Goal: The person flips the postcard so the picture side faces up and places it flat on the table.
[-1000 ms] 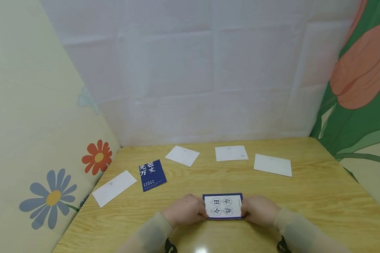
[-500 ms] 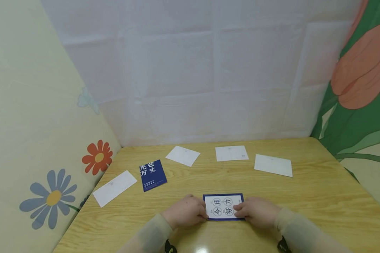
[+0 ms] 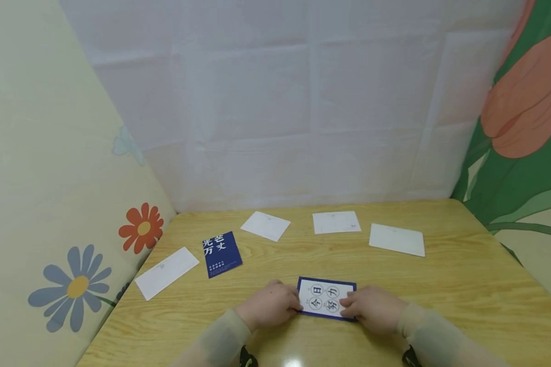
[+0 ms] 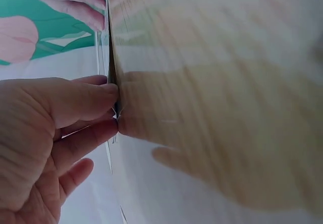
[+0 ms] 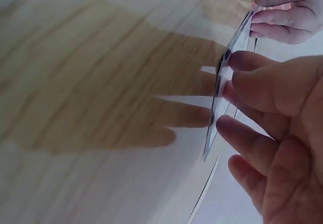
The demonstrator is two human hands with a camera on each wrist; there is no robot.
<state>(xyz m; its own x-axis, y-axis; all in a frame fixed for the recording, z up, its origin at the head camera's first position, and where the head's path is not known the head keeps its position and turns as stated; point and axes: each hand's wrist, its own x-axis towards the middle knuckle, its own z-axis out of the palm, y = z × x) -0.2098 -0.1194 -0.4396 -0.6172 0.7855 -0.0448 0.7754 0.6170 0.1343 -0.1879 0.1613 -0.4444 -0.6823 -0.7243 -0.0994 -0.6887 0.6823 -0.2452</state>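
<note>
A white postcard with a dark blue border (image 3: pixel 329 304) and large black characters lies low on the table, turned slightly clockwise, between the two hands. At its left end the left hand (image 3: pixel 271 305) holds the edge, thumb and fingertips close together on it in the left wrist view. The right hand (image 3: pixel 375 308) rests on the opposite end. In the right wrist view its loosely bent fingers (image 5: pixel 247 133) touch the upper face of the postcard (image 5: pixel 216 100), which looks nearly flat against the tabletop.
Farther back on the wooden table (image 3: pixel 294 260) lie a blue card with white characters (image 3: pixel 222 257) and several blank-looking white cards, among them one at far left (image 3: pixel 167 272) and one at right (image 3: pixel 397 239). A white cloth (image 3: pixel 312 102) hangs behind.
The right fingertips have moved from the postcard's right edge onto its face. The postcard has turned slightly clockwise and shifted a little to the right. The cards behind stay put.
</note>
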